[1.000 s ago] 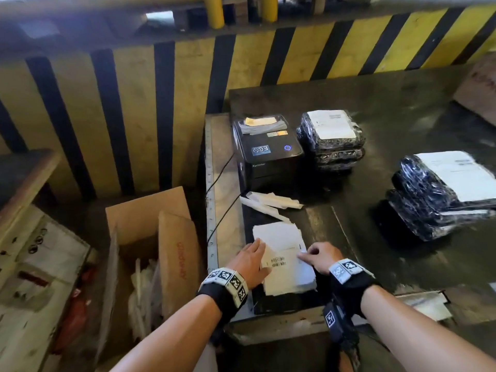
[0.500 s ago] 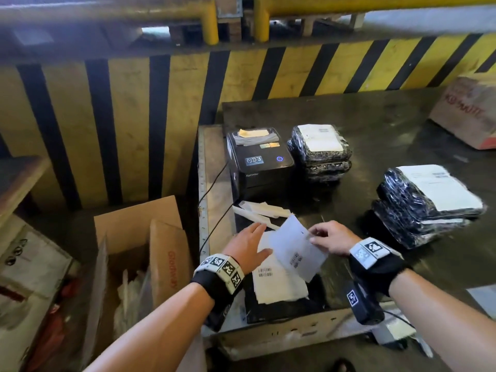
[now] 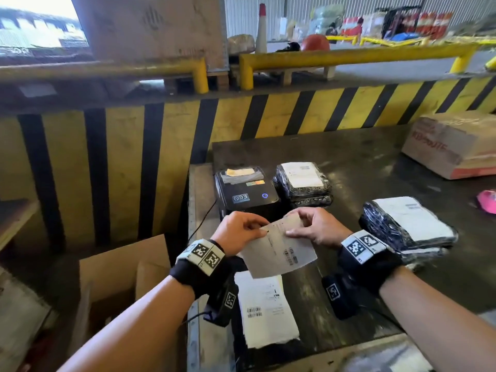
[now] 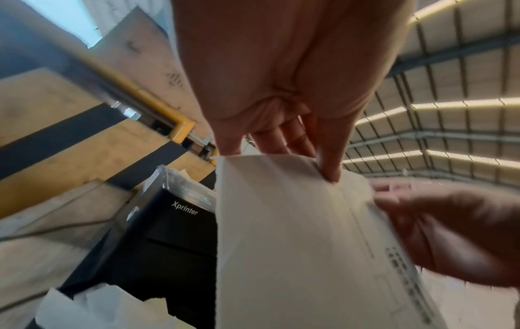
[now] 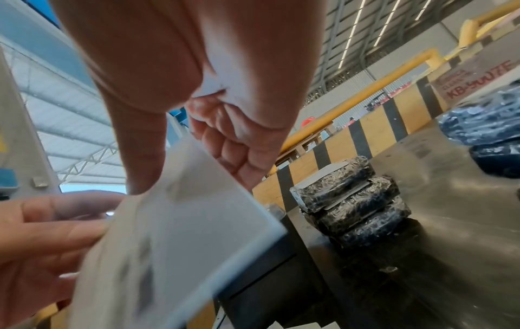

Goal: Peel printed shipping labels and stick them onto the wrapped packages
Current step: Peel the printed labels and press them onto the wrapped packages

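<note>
Both hands are up off the table now, working one label (image 3: 279,249). The left hand (image 3: 236,229) pinches its top edge at about 10 o'clock, and the right hand (image 3: 316,226) pinches the top corner at about 1 o'clock, thumb on the printed face. A second ago that label was lying on the pile (image 3: 265,310) with the hands flat on it; half a second ago it was just coming up. So the pick is done, and I'd say the peel is starting at that top corner, though I can't tell if the backing has split yet.

The rest of the pile sits on the table (image 3: 349,304) at 6 o'clock below the hands. The printer (image 3: 247,194) is at 12, just behind them. One stack of packages (image 3: 303,183) is at 1 o'clock beside the printer, another stack (image 3: 408,229) at 3 o'clock. Both top ones already wear labels, so where this one goes isn't obvious. A cardboard box (image 3: 453,143) sits far off at 2.
</note>
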A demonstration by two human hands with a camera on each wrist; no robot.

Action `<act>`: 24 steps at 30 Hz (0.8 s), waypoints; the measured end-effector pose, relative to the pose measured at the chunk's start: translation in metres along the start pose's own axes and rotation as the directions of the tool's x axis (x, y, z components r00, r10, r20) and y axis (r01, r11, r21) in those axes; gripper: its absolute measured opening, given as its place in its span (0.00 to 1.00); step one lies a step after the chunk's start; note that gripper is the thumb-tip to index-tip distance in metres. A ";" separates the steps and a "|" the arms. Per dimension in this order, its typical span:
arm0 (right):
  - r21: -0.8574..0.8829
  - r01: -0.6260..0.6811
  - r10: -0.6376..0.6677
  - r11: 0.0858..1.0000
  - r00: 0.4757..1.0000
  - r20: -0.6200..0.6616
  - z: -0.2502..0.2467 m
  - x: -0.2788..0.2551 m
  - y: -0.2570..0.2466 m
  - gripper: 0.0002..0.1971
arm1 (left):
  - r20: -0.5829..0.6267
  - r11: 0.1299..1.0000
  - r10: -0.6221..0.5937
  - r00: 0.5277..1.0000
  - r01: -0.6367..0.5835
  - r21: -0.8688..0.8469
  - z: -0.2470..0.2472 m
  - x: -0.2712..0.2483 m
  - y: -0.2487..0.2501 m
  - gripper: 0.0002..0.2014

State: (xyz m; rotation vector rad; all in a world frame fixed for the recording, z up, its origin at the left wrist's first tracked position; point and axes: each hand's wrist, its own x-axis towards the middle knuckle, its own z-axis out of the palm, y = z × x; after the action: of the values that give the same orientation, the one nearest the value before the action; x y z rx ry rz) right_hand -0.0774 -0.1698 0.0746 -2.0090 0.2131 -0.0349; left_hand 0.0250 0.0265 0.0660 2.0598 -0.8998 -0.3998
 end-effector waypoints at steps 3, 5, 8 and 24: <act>-0.009 -0.012 0.012 1.000 0.999 -0.046 -0.004 -0.007 0.000 0.10 | -0.067 0.994 -0.029 0.997 0.022 -0.107 -0.005 -0.003 0.001 0.09; -0.030 -0.005 0.003 1.000 0.997 -0.074 -0.004 -0.009 -0.002 0.09 | -0.058 0.993 -0.020 0.998 0.013 -0.119 -0.006 -0.005 0.006 0.08; -0.003 0.011 -0.011 1.000 1.000 0.012 0.001 -0.008 -0.010 0.08 | -0.064 0.989 0.022 0.998 -0.031 -0.142 -0.006 -0.005 0.019 0.11; -0.050 0.030 -0.030 0.998 1.000 0.002 -0.023 -0.022 -0.028 0.07 | -0.209 0.960 -0.010 0.978 -0.049 -0.276 -0.040 -0.013 0.036 0.09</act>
State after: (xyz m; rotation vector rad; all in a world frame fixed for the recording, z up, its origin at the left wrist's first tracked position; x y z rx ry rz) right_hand -0.0984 -0.1751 0.1119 -2.0619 0.1846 -0.0474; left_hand 0.0219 0.0439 0.1183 1.7921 -0.6935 -0.2763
